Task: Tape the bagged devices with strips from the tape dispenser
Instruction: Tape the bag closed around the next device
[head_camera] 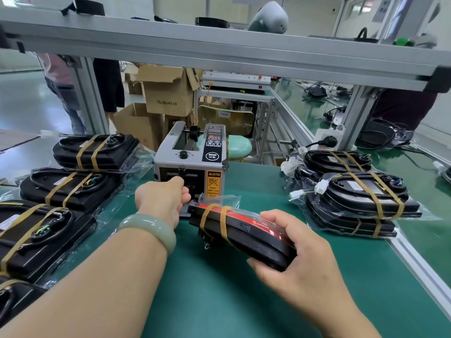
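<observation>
A grey tape dispenser (192, 157) with an orange caution label stands at the middle of the green bench. My left hand (162, 200) reaches to its front outlet, fingers curled there; whether it pinches a strip is hidden. My right hand (296, 247) grips a black and red bagged device (240, 231), held tilted just above the mat in front of the dispenser. Two tan tape strips wrap the device's far end.
Taped bagged devices lie in a row at the left (73, 186) and in stacks at the right (361, 193). The aluminium bench rail (415, 262) runs along the right. A shelf beam (219, 52) crosses overhead. Cardboard boxes (168, 93) and people stand behind.
</observation>
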A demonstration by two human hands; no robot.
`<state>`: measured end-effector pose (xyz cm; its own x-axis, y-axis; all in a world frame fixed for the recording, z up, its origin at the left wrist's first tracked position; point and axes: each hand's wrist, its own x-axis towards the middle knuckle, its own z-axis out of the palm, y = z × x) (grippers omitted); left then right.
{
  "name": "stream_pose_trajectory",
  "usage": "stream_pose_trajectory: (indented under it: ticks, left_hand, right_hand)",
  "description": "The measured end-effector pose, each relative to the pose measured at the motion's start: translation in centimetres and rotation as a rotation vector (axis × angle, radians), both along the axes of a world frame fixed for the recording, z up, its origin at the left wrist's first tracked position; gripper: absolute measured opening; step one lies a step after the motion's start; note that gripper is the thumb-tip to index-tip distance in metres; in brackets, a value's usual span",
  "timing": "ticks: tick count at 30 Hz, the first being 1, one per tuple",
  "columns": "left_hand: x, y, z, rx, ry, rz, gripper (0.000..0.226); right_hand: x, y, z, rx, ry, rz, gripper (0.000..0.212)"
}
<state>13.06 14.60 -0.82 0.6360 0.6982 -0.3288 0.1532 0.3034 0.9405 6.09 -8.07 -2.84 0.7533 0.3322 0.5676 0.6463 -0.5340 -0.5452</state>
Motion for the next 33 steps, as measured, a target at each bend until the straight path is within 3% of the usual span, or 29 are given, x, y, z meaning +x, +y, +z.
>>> stream_pose_trajectory:
  ticks: [4, 8, 16, 26, 33]
  left_hand:
    - [-1.9, -0.2, 0.6, -0.067, -0.02, -0.067, 0.012]
    - [-6.3, -1.5, 1.8, -0.143, -0.149, -0.271, 0.018]
    - [-11.2, -5.7, 1.4, 0.17, -0.387, -0.395, 0.038]
    - [-11.4, -7.2, 0.4, 0.09, -0.362, -0.431, 0.032]
    - [-11.1, -7.1, 0.5, 0.177, -0.312, -0.465, 0.032]
  right_hand:
    - [0.0, -0.2, -0.1, 0.019, 0.015, 0.001, 0.059]
    - [-0.1, 0.1, 0.1, 0.022, 0.007, -0.017, 0.06]
    - [-0.4, 0.7, 0.0, 0.052, -0.005, -0.037, 0.06]
    - [-1.0, 1.5, 0.2, 0.062, -0.02, -0.086, 0.056]
    - [-1.2, 1.8, 0.2, 0.055, -0.016, -0.095, 0.055]
